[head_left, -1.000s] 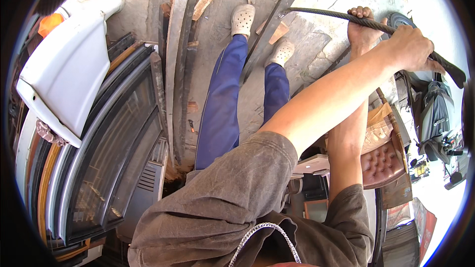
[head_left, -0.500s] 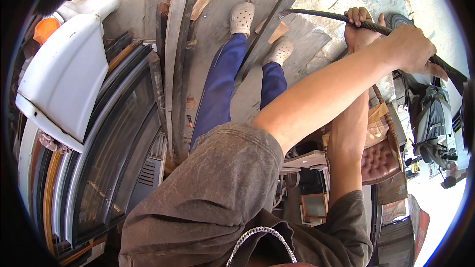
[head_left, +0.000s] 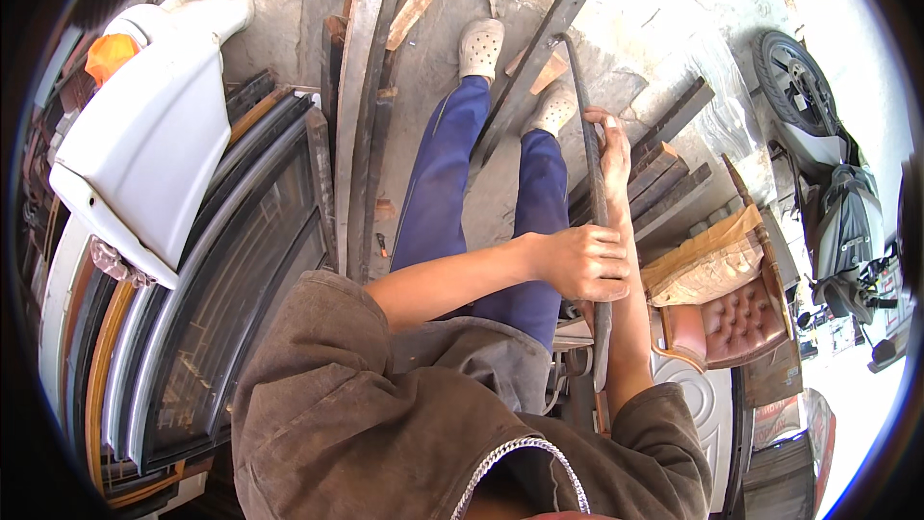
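Observation:
A long dark crowbar (head_left: 593, 173) runs from a wooden beam toward my body. Its bent far tip meets the edge of that beam (head_left: 544, 48), which slants across the floor between my feet. My left hand (head_left: 589, 263) is wrapped in a fist round the bar's nearer part. Farther up, my right hand (head_left: 613, 149) holds the bar with its fingers curled against it, partly hidden by the bar. A small wood block (head_left: 549, 75) sits beside the beam, near my right shoe (head_left: 553, 108). My left shoe (head_left: 481, 46) stands on the beam's other side.
Long timbers (head_left: 361, 87) lie to the left, beside stacked framed panels (head_left: 241, 299) and a white plastic piece (head_left: 144, 144). On the right are shorter beams (head_left: 664, 169), a tufted brown chair (head_left: 741, 321) and a motorcycle (head_left: 842, 212).
The crowbar has swung from pointing right to pointing back toward me, its bent tip staying at the beam. Both hands have come left and lower with it.

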`<act>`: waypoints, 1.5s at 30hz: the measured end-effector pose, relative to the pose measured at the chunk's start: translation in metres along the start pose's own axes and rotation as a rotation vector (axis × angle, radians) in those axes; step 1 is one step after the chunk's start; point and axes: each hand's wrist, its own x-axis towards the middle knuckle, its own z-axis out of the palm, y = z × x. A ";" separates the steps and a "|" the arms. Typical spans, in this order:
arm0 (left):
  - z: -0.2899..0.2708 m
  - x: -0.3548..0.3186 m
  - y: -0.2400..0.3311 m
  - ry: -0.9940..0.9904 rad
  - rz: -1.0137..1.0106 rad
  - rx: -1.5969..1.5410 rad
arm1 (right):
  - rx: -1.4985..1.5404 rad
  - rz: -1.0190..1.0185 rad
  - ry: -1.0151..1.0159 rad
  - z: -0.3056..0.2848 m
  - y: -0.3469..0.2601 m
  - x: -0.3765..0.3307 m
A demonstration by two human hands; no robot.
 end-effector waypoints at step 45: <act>0.166 0.293 -0.319 0.685 -0.584 -0.392 | -1.664 0.440 -0.962 -0.102 -0.136 0.290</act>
